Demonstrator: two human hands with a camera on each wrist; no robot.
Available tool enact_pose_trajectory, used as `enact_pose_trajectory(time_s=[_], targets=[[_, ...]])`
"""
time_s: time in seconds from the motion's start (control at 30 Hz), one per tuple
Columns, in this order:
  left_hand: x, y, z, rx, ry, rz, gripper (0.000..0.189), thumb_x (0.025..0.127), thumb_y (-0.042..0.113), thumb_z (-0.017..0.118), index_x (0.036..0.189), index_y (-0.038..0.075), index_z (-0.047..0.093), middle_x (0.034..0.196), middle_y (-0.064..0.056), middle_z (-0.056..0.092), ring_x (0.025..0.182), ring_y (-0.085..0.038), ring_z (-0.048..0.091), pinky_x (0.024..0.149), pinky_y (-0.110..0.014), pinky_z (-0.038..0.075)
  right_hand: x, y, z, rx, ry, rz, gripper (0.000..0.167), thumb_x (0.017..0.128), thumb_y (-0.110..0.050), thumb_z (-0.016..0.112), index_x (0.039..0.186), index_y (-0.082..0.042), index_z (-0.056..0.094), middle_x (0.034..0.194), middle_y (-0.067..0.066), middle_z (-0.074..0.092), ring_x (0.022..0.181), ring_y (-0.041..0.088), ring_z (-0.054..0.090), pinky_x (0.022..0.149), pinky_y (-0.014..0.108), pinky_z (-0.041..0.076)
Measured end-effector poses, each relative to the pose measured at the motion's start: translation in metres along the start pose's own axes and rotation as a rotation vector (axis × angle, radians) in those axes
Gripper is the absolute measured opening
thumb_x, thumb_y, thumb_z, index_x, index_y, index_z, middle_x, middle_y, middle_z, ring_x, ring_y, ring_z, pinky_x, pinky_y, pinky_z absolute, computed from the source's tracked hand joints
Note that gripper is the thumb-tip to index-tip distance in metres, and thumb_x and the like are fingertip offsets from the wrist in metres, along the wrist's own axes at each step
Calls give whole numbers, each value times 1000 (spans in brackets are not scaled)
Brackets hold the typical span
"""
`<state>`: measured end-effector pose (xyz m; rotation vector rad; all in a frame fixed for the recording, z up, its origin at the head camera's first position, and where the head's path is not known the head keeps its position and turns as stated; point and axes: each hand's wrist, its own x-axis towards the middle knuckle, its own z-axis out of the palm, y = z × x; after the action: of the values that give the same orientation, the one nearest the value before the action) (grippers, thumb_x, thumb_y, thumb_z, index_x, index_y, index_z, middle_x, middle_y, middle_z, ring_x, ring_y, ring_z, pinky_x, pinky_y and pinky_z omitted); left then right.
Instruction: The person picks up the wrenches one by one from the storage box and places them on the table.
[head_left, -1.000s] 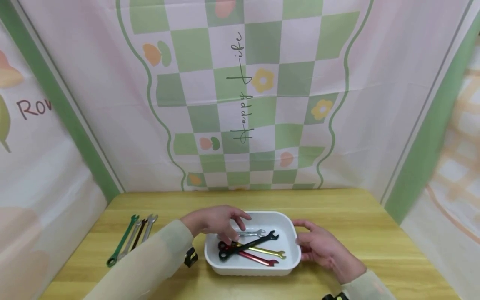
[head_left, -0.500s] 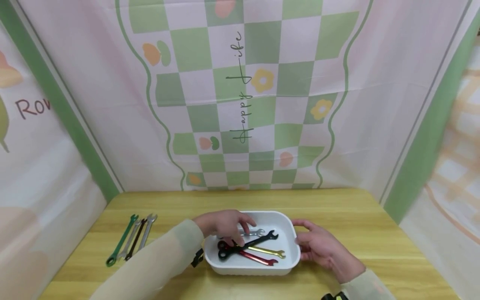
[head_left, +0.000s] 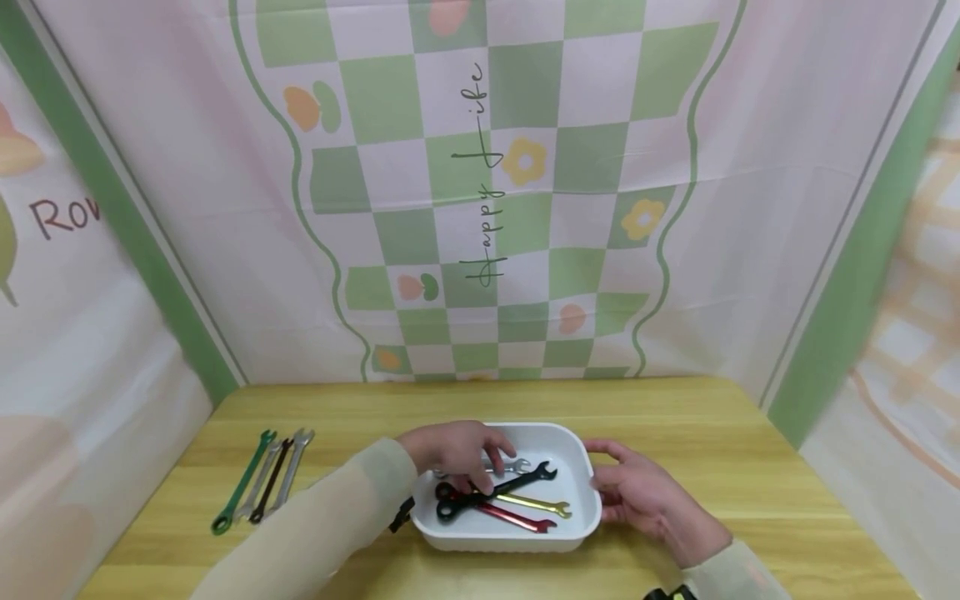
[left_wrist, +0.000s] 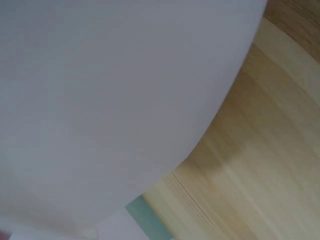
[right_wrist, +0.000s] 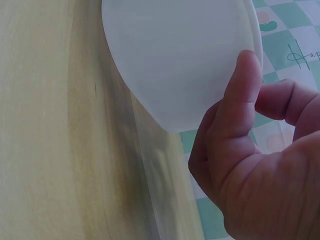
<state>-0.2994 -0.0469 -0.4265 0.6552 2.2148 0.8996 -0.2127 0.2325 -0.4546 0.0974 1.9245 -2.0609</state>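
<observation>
A white tray stands on the table with several wrenches inside. A black wrench lies across a gold wrench and a red wrench. Behind them is a silver wrench. My left hand reaches over the tray's left side, fingers bent down by the black wrench's handle. Whether the thumb and fingertips pinch it is hidden. My right hand touches the tray's right outer wall with its fingers, seen also in the right wrist view. The left wrist view shows only the tray's outside wall.
On the table's left lie a green wrench, a dark wrench and silver wrenches, roughly side by side. The wooden table ends at a patterned curtain behind, with more cloth at both sides.
My left hand has moved a little right and lower into the tray, toward the black wrench. The right hand, the tray and its wrenches stay where they were.
</observation>
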Motion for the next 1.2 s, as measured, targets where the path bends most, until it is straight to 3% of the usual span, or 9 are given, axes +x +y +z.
enact_pose_trajectory(time_s=[0.43, 0.8, 1.03, 1.2], targets=[[1, 3, 3, 53, 6, -15, 52, 75, -8, 78, 120, 18, 71, 99, 2, 64, 78, -21, 64, 64, -35, 58, -1, -1, 0, 7, -6, 1, 75, 82, 4, 60, 150, -3, 30, 110, 28, 62, 74, 27, 64, 62, 38, 59], [2, 3, 7, 133, 0, 4, 56, 74, -4, 80, 124, 18, 70, 98, 4, 62, 76, -18, 62, 62, -32, 56, 0, 2, -1, -1, -7, -7, 75, 81, 4, 60, 150, -2, 30, 107, 28, 63, 73, 26, 64, 60, 37, 58], [4, 0, 11, 274, 22, 42, 58, 74, 1, 82, 127, 23, 70, 94, 7, 61, 63, -16, 63, 58, -29, 54, 1, 3, -1, 1, -4, -6, 76, 81, 4, 60, 150, -2, 29, 106, 28, 64, 73, 26, 64, 61, 38, 58], [5, 1, 12, 320, 21, 35, 61, 74, -2, 81, 126, 26, 70, 92, 8, 61, 63, -13, 62, 58, -27, 53, 1, 2, -1, 2, -4, -6, 75, 82, 3, 60, 150, -2, 29, 107, 28, 64, 73, 26, 64, 61, 37, 58]])
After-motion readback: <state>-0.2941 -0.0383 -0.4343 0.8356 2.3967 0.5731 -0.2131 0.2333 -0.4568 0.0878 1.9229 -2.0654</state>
